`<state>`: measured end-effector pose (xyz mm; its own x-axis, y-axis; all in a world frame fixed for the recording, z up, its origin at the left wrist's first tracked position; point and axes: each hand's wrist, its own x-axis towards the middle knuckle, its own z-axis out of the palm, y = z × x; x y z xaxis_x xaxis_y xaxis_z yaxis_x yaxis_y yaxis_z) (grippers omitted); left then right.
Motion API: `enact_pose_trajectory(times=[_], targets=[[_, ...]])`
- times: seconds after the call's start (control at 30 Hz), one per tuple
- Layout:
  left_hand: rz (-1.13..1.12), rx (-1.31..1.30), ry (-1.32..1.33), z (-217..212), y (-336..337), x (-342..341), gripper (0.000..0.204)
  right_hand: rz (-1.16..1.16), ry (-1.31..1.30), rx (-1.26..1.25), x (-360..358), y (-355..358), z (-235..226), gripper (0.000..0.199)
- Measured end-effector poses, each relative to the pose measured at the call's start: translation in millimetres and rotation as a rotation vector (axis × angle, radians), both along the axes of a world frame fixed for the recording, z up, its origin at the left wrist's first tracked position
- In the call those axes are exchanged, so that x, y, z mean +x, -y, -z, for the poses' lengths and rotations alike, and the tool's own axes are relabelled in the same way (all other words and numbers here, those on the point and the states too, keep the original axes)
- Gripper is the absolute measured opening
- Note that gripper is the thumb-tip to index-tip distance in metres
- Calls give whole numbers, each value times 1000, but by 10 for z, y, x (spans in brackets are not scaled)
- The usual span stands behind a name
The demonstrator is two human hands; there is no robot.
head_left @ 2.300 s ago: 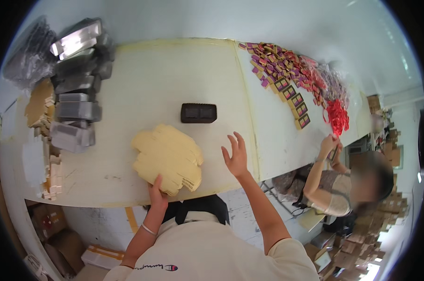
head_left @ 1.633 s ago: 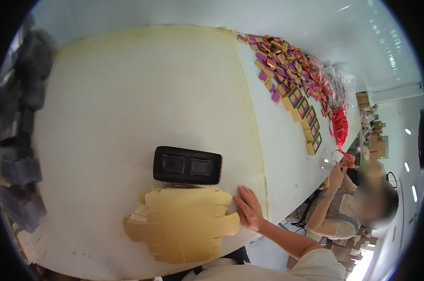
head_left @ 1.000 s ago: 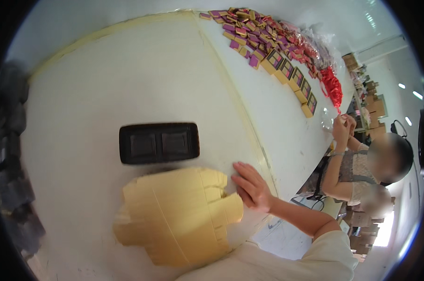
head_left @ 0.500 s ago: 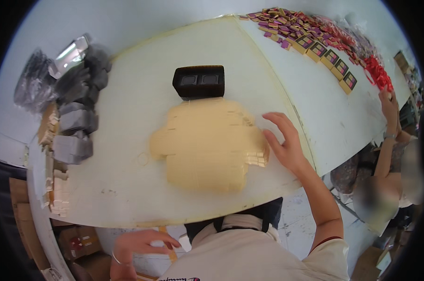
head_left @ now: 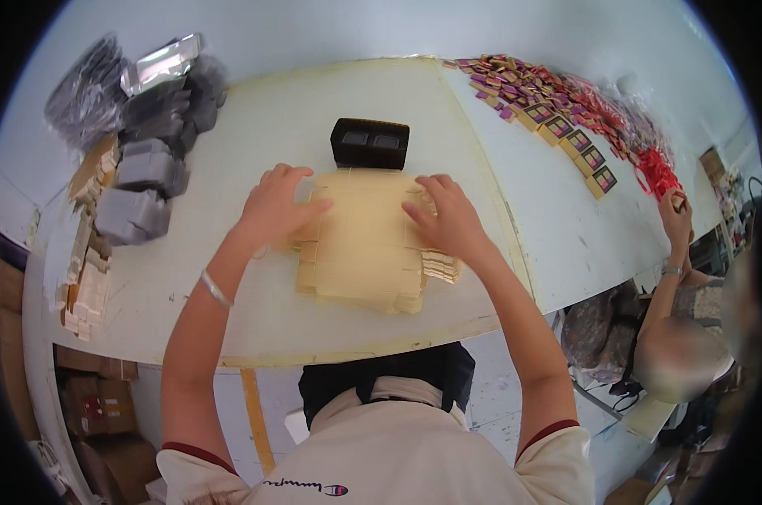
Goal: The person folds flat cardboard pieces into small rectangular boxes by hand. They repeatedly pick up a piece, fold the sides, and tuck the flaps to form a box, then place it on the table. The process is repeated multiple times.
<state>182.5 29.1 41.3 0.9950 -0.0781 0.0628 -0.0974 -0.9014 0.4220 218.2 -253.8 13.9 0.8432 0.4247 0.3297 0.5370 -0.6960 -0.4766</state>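
A stack of flat, cream-coloured die-cut box blanks (head_left: pixel 368 240) lies on the white table in front of me. My left hand (head_left: pixel 281 204) is at the stack's left side, fingers apart, thumb over its edge. On the opposite side my right hand (head_left: pixel 444 215) has its fingers spread over the side flaps. Neither hand visibly grips a blank; whether the fingertips touch the card is unclear. Just beyond the stack stands a black tray (head_left: pixel 370 145) with two square recesses.
Bundles of grey plastic trays (head_left: pixel 137 189) and folded cards (head_left: pixel 88 282) line the table's left edge. Small gold boxes (head_left: pixel 577 143) stand in a row at the right, before a heap of purple-gold pieces (head_left: pixel 515 84). A co-worker's hands (head_left: pixel 677 220) hold red ribbon (head_left: pixel 657 171).
My left hand has risen from below the table edge to the stack's left side. My right hand has moved inward over the right flaps. The view has shifted.
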Motion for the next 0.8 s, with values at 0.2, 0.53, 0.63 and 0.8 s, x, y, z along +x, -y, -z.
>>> enact_pose_trajectory(times=[0.2, 0.53, 0.63, 0.8], targets=[[-126, -348, -607, -70, 25, 468, 82, 3, -411, 84, 412, -211, 65, 61], [-9, -726, -708, -223, 122, 29, 54, -185, -560, 382, -112, 120, -183, 66], [146, -799, -555, -428, 244, -97, 49, -353, -791, 418, -1, 188, -528, 69], [225, -175, 30, -825, 447, -385, 51, -348, -1087, 325, -65, 218, -861, 58]])
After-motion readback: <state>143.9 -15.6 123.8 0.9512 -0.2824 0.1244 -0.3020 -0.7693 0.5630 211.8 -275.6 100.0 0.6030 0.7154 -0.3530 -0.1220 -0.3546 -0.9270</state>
